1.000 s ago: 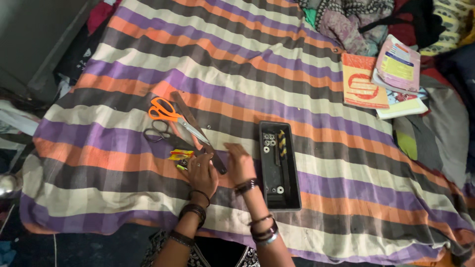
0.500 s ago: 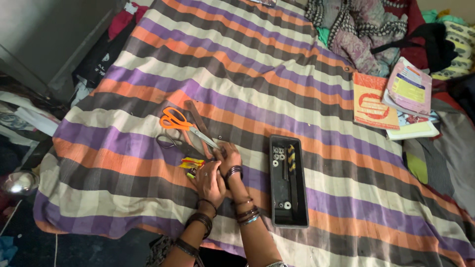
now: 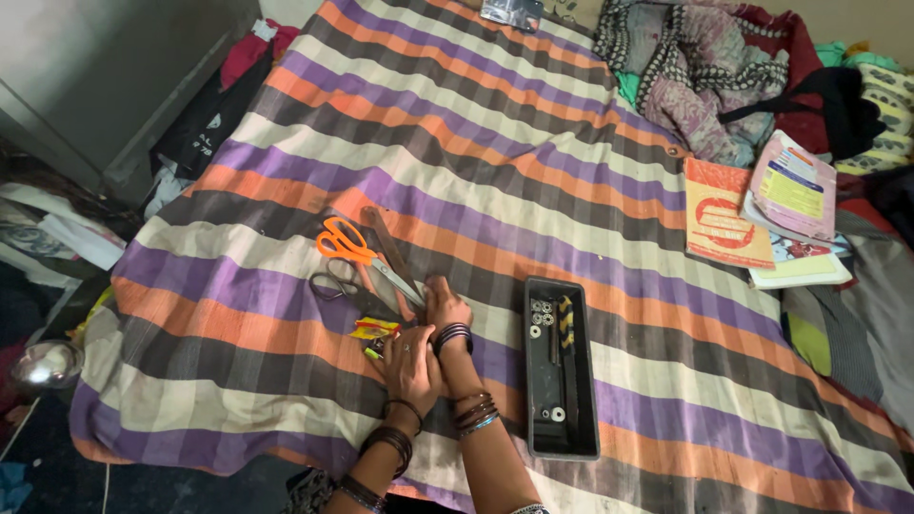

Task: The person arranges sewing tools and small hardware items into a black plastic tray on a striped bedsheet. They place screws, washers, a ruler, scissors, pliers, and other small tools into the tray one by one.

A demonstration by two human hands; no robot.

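My right hand reaches across onto the near end of a dark brown flat strip and the blade tip of the orange-handled scissors; its fingers are curled there, and whether they grip is hidden. My left hand lies flat on the striped cloth just behind it, beside a small yellow-and-red item. Black-handled scissors lie left of the strip. Both wrists carry bangles.
A black oblong tray with washers and a yellow-black striped piece sits right of my hands. Books and a clothes pile lie at the far right. A metal bowl stands off the cloth's left edge.
My right hand has moved left from beside the tray onto the strip and scissors tip. My left hand stayed flat on the cloth. The camera view shifted slightly.
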